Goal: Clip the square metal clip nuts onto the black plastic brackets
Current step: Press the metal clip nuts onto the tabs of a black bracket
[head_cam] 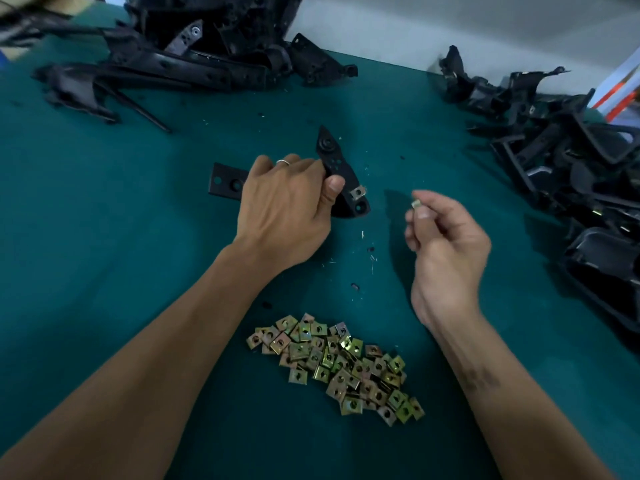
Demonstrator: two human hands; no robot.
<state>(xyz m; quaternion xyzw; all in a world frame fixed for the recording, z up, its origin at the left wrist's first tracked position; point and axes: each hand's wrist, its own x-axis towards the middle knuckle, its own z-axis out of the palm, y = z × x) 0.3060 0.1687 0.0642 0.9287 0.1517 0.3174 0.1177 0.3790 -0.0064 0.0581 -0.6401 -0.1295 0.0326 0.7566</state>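
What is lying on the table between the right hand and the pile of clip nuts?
In the head view, only bare green table lies between the right hand and the pile of clip nuts, apart from a few tiny scraps.

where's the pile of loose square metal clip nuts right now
In the head view, the pile of yellowish square metal clip nuts lies on the green table, bottom centre, between the person's two forearms.

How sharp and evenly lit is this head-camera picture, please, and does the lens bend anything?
Head view: centre sharp, the pile of clip nuts crisp and glinting; the right hand casts a shadow leftward on the green table; the top-left brackets look smeared; wide-angle distortion bends the table's far edge.
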